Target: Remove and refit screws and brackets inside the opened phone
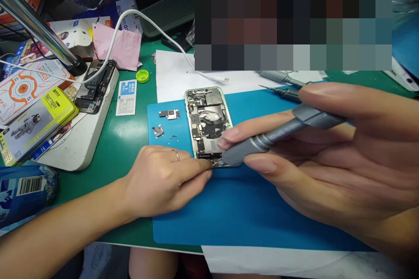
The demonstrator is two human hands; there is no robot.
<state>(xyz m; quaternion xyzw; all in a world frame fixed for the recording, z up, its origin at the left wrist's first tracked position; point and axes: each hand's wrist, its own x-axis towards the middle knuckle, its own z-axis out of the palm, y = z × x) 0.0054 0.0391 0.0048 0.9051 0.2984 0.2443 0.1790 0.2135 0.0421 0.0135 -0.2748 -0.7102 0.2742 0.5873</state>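
An opened smartphone point(209, 117) lies on a blue mat point(209, 209), its battery space and boards exposed. My right hand point(340, 161) grips a grey precision screwdriver point(262, 141), thumb and fingers around the shaft and its upper end. The tip points down at the phone's bottom edge. Bent and closed, my left hand point(163, 178) wears a ring and has its fingertips on the phone's lower left corner, beside the screwdriver tip. Left of the phone are a small metal bracket with a dark flex point(169, 114), a small metal part point(157, 131) and tiny pieces point(173, 137).
A second opened phone point(94, 85) rests on a white box at left, near stacked battery boxes point(36, 126) and a metal pole point(39, 22). A white cable point(131, 12) arches over the green table. Another screwdriver point(283, 92) lies behind my right hand. A green cap point(142, 76) sits near white paper.
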